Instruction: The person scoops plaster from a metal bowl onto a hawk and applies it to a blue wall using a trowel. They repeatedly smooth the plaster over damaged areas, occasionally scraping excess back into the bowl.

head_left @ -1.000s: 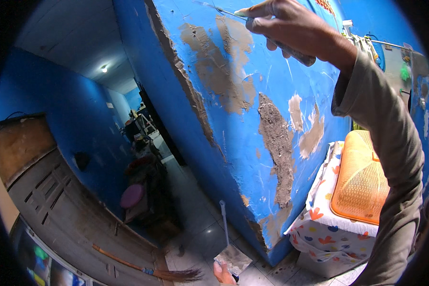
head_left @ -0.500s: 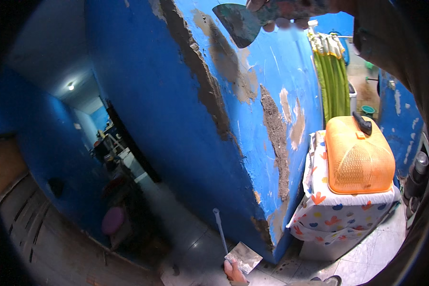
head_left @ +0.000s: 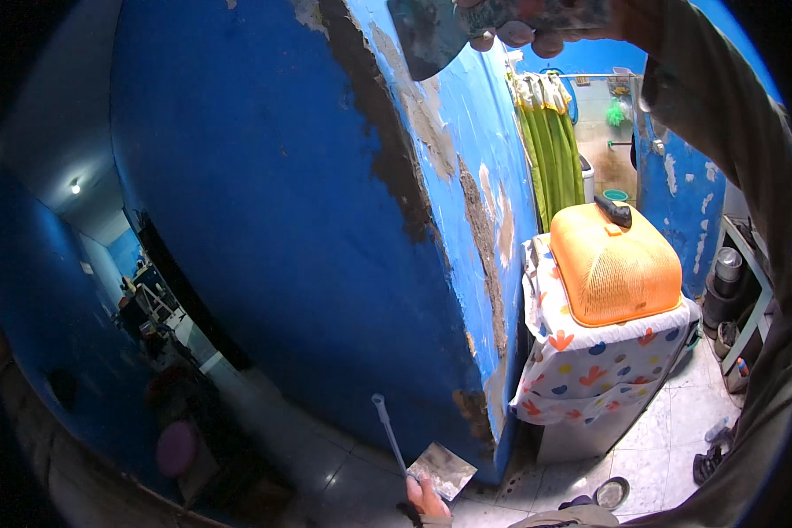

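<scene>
Scraper [head_left: 424,37] is at the top centre, the right hand [head_left: 537,25] wrapped round it, its blade hiding some wall [head_left: 282,229]. Bottom centre, the left hand [head_left: 429,500] grips a square plate [head_left: 447,471]. Lower right, a bowl [head_left: 612,495] has unclear contents. Right of centre, an orange cover [head_left: 620,273] sits on a patterned cloth [head_left: 581,378].

Two hands: right hand [head_left: 546,40] at 1 o'clock, left hand [head_left: 427,500] at 6, one scraper [head_left: 429,42] at 12, one plate [head_left: 449,472] at 6, one orange cover [head_left: 618,277] at 3, one curtain [head_left: 548,158] at 2
</scene>
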A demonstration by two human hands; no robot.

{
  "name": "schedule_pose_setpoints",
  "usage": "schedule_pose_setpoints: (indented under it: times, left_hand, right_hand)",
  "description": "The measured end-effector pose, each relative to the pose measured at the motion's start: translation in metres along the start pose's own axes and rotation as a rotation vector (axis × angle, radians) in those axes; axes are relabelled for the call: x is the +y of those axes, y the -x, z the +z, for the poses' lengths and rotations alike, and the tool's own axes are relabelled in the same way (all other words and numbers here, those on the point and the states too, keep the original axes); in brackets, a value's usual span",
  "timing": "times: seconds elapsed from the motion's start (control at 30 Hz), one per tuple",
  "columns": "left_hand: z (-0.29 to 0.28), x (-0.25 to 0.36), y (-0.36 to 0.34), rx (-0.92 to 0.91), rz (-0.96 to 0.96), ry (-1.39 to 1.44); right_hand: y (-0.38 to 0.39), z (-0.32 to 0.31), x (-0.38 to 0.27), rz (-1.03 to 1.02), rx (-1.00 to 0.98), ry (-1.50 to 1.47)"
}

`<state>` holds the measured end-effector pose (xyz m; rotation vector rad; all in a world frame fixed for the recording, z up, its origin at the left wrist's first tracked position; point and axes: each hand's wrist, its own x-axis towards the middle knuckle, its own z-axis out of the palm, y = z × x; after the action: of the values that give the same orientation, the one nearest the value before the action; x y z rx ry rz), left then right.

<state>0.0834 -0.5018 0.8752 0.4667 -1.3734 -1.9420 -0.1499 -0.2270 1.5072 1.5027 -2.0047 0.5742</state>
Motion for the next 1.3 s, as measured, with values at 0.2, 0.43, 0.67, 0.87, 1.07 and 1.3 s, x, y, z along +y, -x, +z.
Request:
schedule_pose_setpoints:
  times: [0.2,0.43,0.67,0.87,1.07,1.3]
  left_hand:
    - [0.01,0.031,0.011,-0.012,0.03,-0.007]
    - [0.008,0.019,0.014,-0.053,-0.004,-0.024]
    - [-0.003,0.002,0.013,-0.056,0.058,-0.156]
    - [0.041,0.01,0.021,-0.097,0.033,0.111]
    - [0.035,0.032,0.028,-0.123,0.467,-0.378]
    - [0.141,0.111,0.041,-0.321,-0.248,0.478]
  right_hand:
    - [-0.005,0.003,-0.012,0.022,0.024,0.033]
    - [0.011,-0.004,-0.016,0.054,0.001,0.01]
    - [0.018,0.013,0.002,0.051,0.017,-0.039]
    - [0.035,0.003,-0.035,0.046,0.061,0.019]
    - [0.137,0.125,-0.095,0.04,0.102,-0.325]
    - [0.328,0.245,-0.113,0.32,-0.166,-0.465]
